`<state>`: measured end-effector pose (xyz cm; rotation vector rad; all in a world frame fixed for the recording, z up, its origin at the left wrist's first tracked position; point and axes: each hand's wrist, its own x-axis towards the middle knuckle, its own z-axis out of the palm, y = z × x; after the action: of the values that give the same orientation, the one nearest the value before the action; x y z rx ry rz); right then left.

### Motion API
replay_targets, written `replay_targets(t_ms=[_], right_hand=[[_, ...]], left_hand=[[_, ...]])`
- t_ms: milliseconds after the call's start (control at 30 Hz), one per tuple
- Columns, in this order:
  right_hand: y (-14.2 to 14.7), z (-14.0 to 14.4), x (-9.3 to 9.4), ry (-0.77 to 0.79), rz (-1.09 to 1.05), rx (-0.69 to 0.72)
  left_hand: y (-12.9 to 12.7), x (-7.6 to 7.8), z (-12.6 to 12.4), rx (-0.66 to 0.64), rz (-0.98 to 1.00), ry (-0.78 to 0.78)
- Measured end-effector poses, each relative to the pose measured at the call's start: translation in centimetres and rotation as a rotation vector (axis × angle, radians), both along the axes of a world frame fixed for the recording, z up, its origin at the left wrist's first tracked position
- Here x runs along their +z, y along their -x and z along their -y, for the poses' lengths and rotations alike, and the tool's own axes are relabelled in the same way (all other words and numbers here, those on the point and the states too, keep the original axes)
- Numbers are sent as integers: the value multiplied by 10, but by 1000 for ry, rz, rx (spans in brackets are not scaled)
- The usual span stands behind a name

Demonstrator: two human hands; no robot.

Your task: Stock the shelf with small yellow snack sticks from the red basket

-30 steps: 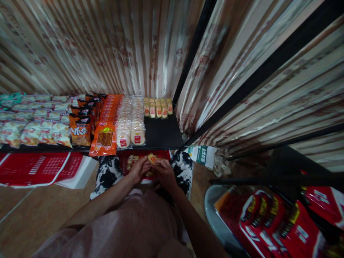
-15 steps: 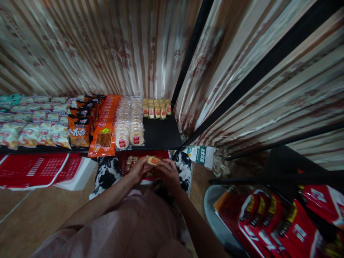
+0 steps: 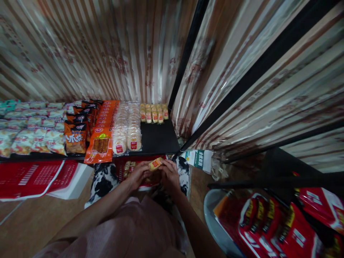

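Observation:
Between my hands, just in front of the shelf edge, is a small yellow wrapped snack packet (image 3: 155,163) with a red and yellow label. My left hand (image 3: 140,175) is closed on its left end. My right hand (image 3: 170,175) has its fingertips closed at its right end. Similar small packets (image 3: 154,116) stand in rows at the right of the black shelf (image 3: 159,139). Below my hands, a red basket (image 3: 120,168) holds more small packets (image 3: 129,167), partly hidden by my hands.
Left along the shelf are round white crackers in clear wrap (image 3: 133,139), orange snack packs (image 3: 99,147), black-and-orange bags (image 3: 75,138) and white bags (image 3: 25,141). A red basket (image 3: 34,175) lies lower left. Red bags (image 3: 298,229) and a grey tub (image 3: 212,215) stand right.
The packet has tilted, its right end now higher, with both hands still at it. The shelf and its goods sit slightly lower and further left in view.

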<state>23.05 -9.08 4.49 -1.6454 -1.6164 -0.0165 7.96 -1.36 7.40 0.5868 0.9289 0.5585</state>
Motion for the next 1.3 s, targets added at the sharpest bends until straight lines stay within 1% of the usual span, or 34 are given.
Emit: replay_targets(t_ms=[100, 200, 300, 367, 433, 500, 600, 700, 767, 900, 1033, 1167, 1300], right_hand=[[0, -4, 5, -36, 1, -80], [-1, -8, 11, -41, -14, -143], [-2, -13, 18, -10, -90, -126], [-3, -18, 22, 32, -165, -111], [-2, -23, 23, 80, -230, -124], [-2, -30, 22, 118, -296, -148], [-5, -42, 16, 117, -413, -166], [-11, -55, 9, 98, -504, -194], [-16, -64, 7, 111, -537, -208], [-26, -78, 8, 149, -537, -247], [-35, -91, 8, 158, -451, -307], [-44, -105, 3, 82, -410, -317], [-50, -118, -6, 4, -380, -330]], left_hand=[[-4, 9, 0, -31, 5, -56], [-10, 14, -1, -47, 29, -113], [-19, 14, -4, -36, 51, -153], [-26, 14, -6, -13, 32, -184], [-34, 13, -10, 12, 9, -219], [-41, 11, -14, 33, 9, -258], [-50, 10, -23, 45, 14, -326], [-58, 12, -33, 38, -57, -376], [-64, 14, -40, 27, -125, -381], [-75, 19, -55, 23, -270, -361], [-87, 20, -69, 62, -345, -363], [-100, 17, -79, 53, -387, -372], [-114, 11, -87, 76, -371, -368]])
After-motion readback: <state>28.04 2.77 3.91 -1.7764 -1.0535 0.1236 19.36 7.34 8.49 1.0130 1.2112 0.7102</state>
